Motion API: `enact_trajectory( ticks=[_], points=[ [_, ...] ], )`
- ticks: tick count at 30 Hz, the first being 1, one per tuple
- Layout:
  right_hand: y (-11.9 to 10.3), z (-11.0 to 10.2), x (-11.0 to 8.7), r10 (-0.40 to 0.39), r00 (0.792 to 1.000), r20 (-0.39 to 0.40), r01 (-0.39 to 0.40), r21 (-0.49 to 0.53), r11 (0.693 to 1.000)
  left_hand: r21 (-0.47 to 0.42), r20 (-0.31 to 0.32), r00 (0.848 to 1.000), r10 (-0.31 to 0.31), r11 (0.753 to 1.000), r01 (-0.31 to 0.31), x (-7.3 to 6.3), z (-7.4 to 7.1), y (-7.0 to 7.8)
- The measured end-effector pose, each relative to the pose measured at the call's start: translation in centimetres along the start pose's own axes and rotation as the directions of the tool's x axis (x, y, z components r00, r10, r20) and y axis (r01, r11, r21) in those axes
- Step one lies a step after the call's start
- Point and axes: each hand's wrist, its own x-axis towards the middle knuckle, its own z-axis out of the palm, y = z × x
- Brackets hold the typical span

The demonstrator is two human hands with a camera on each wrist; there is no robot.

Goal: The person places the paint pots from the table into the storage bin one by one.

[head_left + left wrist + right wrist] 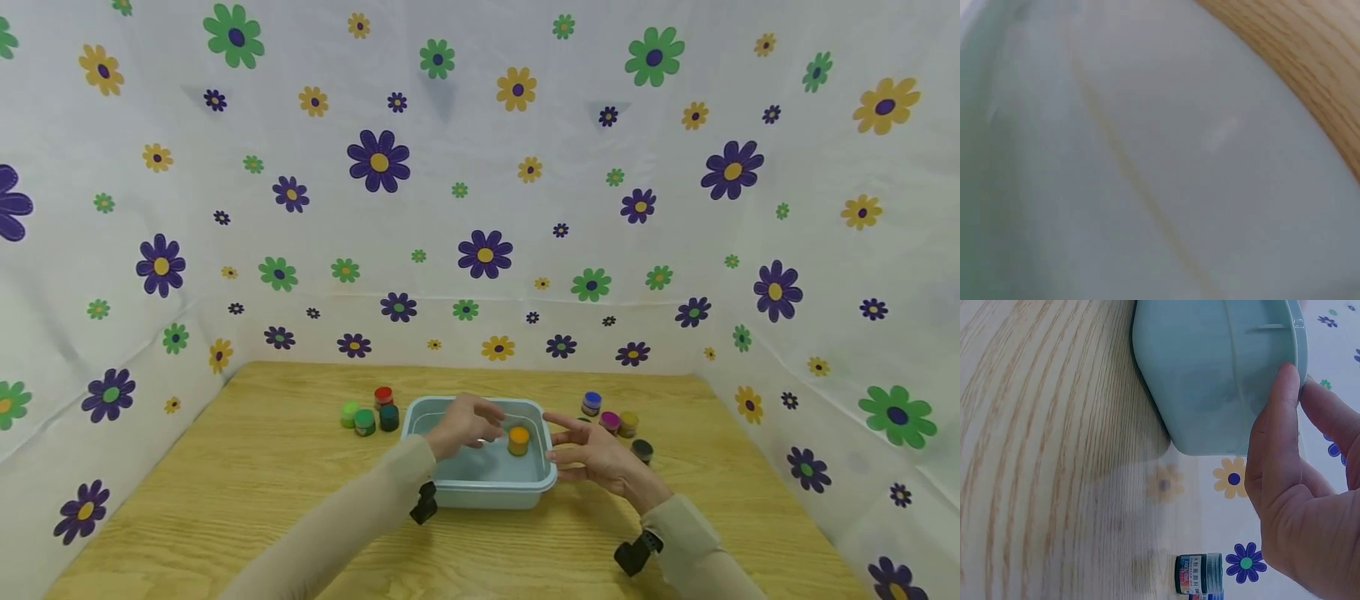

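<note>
A pale blue-green plastic basin [487, 498] stands on the wooden table; one orange paint jar [518, 442] sits in its right half. My left hand [467, 423] hovers over the inside of the basin, left of that jar, with fingers loosely bent and spread. Below those fingers a small whitish spot shows. In the left wrist view the basin wall [1210, 144] fills most of the picture, and no hand appears. My right hand [600, 460] is at the basin's right rim, its fingers long and fairly straight, fingertips [1288, 378] right at the rim from outside.
Left of the basin stand several paint jars: red [383, 397], light green [350, 414], green [364, 422] and dark teal [388, 417]. At the right are blue [592, 404], magenta [610, 422], yellow [628, 424] and black [642, 452] ones. A flowered white cloth [420, 208] encloses the table.
</note>
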Motion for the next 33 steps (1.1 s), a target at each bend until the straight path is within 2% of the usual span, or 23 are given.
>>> enact_trajectory(
  ticks=[9, 12, 16, 20, 24, 27, 31, 33],
  points=[
    [-0.2, 0.1, 0.0, 0.003, 1.000, -0.002, -0.003, -0.009, 1.000, 0.008, 0.030, 0.998, -0.048, 0.999, 0.048, -1.1, -3.1, 0.4],
    [-0.2, 0.1, -0.1, 0.005, 1.000, -0.005, -0.005, -0.013, 1.000, 0.036, 0.059, 0.998, -0.027, 0.999, 0.025, -1.1, -4.0, 0.4],
    [-0.1, 0.0, -0.1, 0.003, 1.000, -0.005, -0.003, -0.016, 1.000, 0.075, 0.107, 0.994, 0.036, 0.996, -0.044, -1.2, -5.2, 0.3],
    [0.0, -0.2, -0.1, -0.006, 1.000, -0.008, 0.005, -0.013, 1.000, 0.089, 0.114, 0.990, 0.084, 0.992, -0.095, -1.5, -6.5, 0.3],
    [0.1, -0.1, -0.2, -0.006, 1.000, -0.010, 0.006, -0.011, 1.000, 0.082, 0.071, 0.993, 0.097, 0.991, -0.103, -2.0, -8.1, -0.5],
    [0.2, 0.0, -0.1, -0.003, 1.000, -0.007, 0.003, -0.013, 1.000, 0.036, 0.023, 0.996, 0.087, 0.995, -0.088, -2.5, -9.7, -1.8],
    [0.2, 0.0, 0.1, -0.006, 1.000, -0.007, 0.006, -0.016, 1.000, -0.041, -0.010, 0.998, 0.067, 0.997, -0.068, -3.3, -11.8, -3.3],
    [0.1, 0.0, 0.1, -0.008, 1.000, -0.008, 0.008, -0.019, 1.000, -0.034, -0.024, 0.997, 0.066, 0.997, -0.067, -3.7, -12.6, -3.9]
  ],
)
